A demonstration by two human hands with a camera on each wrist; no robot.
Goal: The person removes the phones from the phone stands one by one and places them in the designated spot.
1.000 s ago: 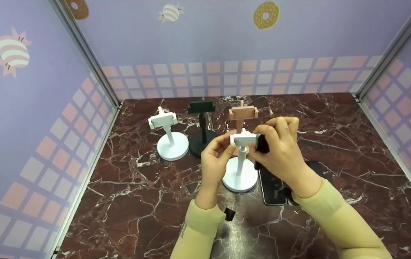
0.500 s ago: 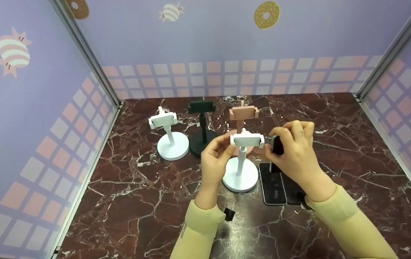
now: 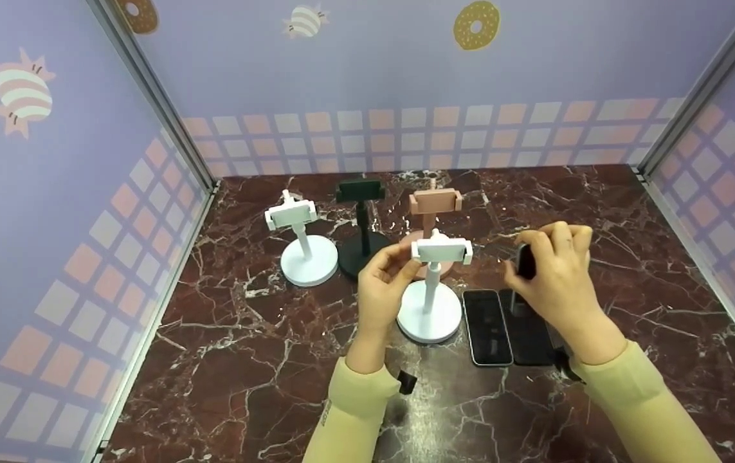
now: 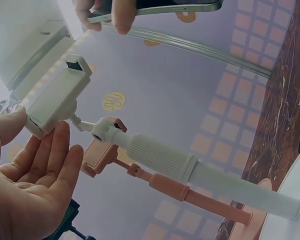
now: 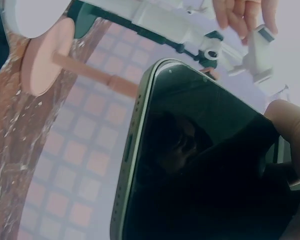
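In the head view my left hand (image 3: 381, 292) pinches the left end of the clamp on the nearer white phone stand (image 3: 430, 305). The left wrist view shows thumb and fingers at the lower end of that white clamp (image 4: 57, 97), with nothing set in it. To the right, my right hand (image 3: 560, 283) grips a smartphone (image 3: 525, 262) held on edge above the table, apart from the stand. Its dark screen and pale metal rim fill much of the right wrist view, where the phone's lower part (image 5: 190, 165) runs out of frame.
Behind stand another white phone stand (image 3: 306, 257), a black one (image 3: 362, 193) and a pink one (image 3: 436, 201). Two dark phones, one nearer the stand (image 3: 488, 329) and one beside it (image 3: 530, 334), lie flat on the marbled table (image 3: 226, 386). Patterned panels (image 3: 367, 77) enclose the table.
My right hand has moved right, carrying the smartphone away from the white clamp's right end, which now shows fully. The left hand has stayed in place on the clamp.
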